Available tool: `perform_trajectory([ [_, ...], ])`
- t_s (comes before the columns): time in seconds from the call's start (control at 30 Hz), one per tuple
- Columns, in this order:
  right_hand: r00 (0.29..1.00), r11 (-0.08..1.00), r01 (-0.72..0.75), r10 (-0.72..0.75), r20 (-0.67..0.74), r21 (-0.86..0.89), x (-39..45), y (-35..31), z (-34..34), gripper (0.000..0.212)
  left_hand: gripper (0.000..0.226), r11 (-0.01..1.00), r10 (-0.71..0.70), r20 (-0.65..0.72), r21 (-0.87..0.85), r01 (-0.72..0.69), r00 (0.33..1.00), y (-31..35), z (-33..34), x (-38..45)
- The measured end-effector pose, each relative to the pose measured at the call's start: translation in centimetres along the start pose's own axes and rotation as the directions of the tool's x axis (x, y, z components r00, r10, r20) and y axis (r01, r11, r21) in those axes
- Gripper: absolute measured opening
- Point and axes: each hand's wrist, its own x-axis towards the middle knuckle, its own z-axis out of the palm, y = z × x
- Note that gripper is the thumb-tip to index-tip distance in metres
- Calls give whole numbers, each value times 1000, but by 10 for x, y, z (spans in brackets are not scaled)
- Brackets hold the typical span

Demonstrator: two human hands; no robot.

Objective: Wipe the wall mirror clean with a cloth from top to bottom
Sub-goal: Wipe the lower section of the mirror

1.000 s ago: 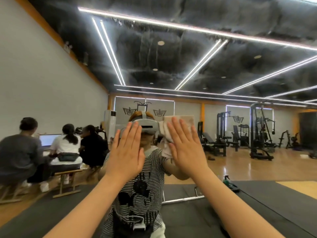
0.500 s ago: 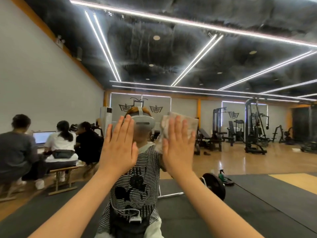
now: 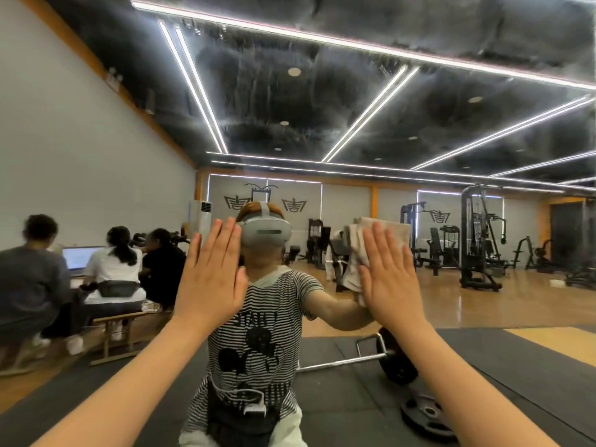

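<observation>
Right hand (image 3: pixel 388 279): flat, fingers straight and together, pressing a folded cloth (image 3: pixel 364 250) against the mirror glass; nothing curled round it, no pinch.
Cloth: pale and bunched, trapped between palm and glass, showing above the fingertips and along the thumb side of the hand.
Left hand (image 3: pixel 211 275): flat too, fingers straight and close together, palm laid on the bare glass beside the cloth hand; holding nothing, probably bracing.
Mirror (image 3: pixel 322 101): filling the whole view, no frame edge visible; hands level with the reflected head, at about mid-height of the picture.
Reflection: wearer of the headset (image 3: pixel 266 233) in a striped shirt (image 3: pixel 258 321), both arms stretched forward to meet the glass.
Beyond, in the glass: three seated people (image 3: pixel 111 266) at left by a lit laptop (image 3: pixel 79 256), weight machines (image 3: pixel 477 240) at right, a barbell (image 3: pixel 380 353) and a loose plate (image 3: pixel 425 414) on dark mats.
Upper glass: faint vertical streaks and haze across the dark ceiling reflection; whether from wiping or old grime, cannot tell.
Progress: judged mid-task at best; cloth working around head height, with the stretch below the hands down to the floor most likely still to do.
Left to do: probably downward passes over the lower half, and perhaps a second go at the streaked top.
</observation>
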Motion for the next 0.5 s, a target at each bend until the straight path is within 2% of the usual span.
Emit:
perform_trajectory([
  [0.1,983,973,-180,185,-17,147,3,-25,0,63,67,1000,-5,-8,7,5,1000,1,1,-1],
  [0.17,930,898,-355,369,-5,259,14,-55,0,60,68,1000,-3,-10,19,3,1000,1,2,-1],
  [0.23,908,873,-390,418,-37,294,28,-84,0,58,68,1000,-4,-11,23,4,1000,0,2,-2],
  [0.37,994,968,-73,91,-64,240,44,-143,3,60,68,1000,1,4,30,-1,1000,-2,2,-1],
  [0.5,988,983,136,-126,-85,124,45,-144,2,58,68,1000,9,-2,9,-9,1000,-3,1,-1],
])
